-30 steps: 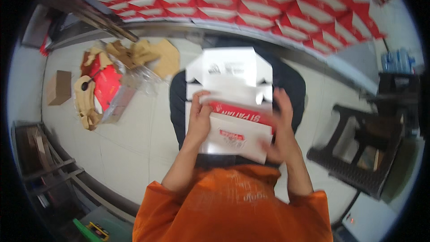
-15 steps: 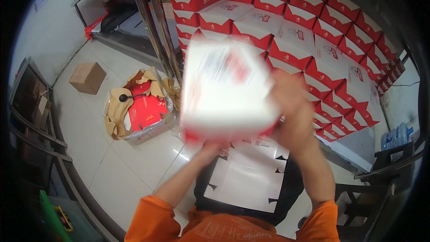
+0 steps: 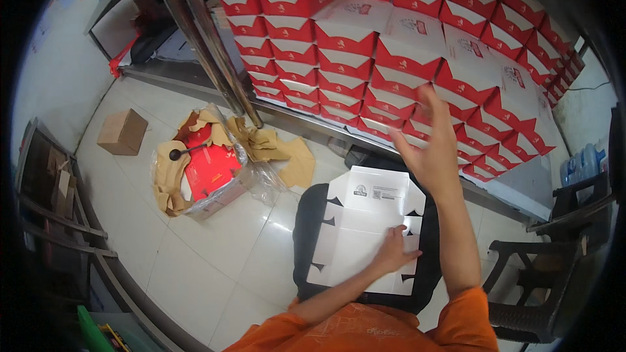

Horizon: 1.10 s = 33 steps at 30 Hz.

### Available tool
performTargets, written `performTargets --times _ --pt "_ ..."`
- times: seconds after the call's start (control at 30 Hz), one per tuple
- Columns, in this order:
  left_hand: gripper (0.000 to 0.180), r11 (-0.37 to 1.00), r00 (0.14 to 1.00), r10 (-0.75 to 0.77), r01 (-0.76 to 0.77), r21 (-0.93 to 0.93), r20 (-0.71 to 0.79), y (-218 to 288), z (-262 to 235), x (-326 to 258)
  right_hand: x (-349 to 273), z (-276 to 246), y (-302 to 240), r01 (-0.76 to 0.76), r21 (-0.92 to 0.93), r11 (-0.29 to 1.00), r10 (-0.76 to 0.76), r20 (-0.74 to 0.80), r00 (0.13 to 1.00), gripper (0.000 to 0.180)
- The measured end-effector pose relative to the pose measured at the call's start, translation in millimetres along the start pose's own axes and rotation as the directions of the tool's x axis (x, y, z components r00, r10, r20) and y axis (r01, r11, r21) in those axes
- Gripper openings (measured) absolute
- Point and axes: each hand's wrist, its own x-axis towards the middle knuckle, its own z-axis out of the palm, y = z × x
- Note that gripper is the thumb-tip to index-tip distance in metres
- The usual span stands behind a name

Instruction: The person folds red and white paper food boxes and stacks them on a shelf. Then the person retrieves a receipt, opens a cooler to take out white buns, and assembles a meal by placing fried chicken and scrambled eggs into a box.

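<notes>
A flat, unfolded white box blank (image 3: 365,221) with notched side flaps lies across my dark-trousered lap. My left hand (image 3: 393,252) rests on its right side, fingers spread over the flaps and apparently gripping nothing. Above the blank's far right corner, my right hand (image 3: 427,150) is raised with thumb and fingers apart, holding nothing. Just beyond it stands a big stack of folded red-and-white boxes (image 3: 339,42), several layers high.
On the floor to the left, an opened carton (image 3: 222,195) lined with brown paper holds red flat pieces and a black ball-ended tool (image 3: 189,150). A closed brown box (image 3: 122,132) sits farther left. Metal posts (image 3: 202,45) rise beside the stack; a dark plastic chair (image 3: 521,287) stands right.
The blurred red-and-white box has left my hands, and another box now sits atop the stack's near left. My left hand has moved right onto the blank; my right hand is empty.
</notes>
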Motion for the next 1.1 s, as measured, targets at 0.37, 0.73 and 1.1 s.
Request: performTargets --times 0.37,0.73,1.1 --pt "0.015 0.280 0.892 -0.266 0.433 -0.857 0.364 23.8 -92.6 -8.8 -273.5 -94.9 -11.2 -0.532 0.683 0.501 0.655 0.103 0.748 0.021" --pt "0.033 0.928 0.930 0.366 -0.367 -0.059 -0.028 96.7 -101.4 -11.3 -209.6 -103.4 -22.5 -0.519 0.140 0.843 0.496 0.170 0.852 0.023" --pt "0.011 0.945 0.947 0.208 -0.130 -0.300 0.244 102.1 -163.3 -28.7 -203.0 -98.9 -5.6 -0.650 0.618 0.442 0.715 0.195 0.671 0.041"
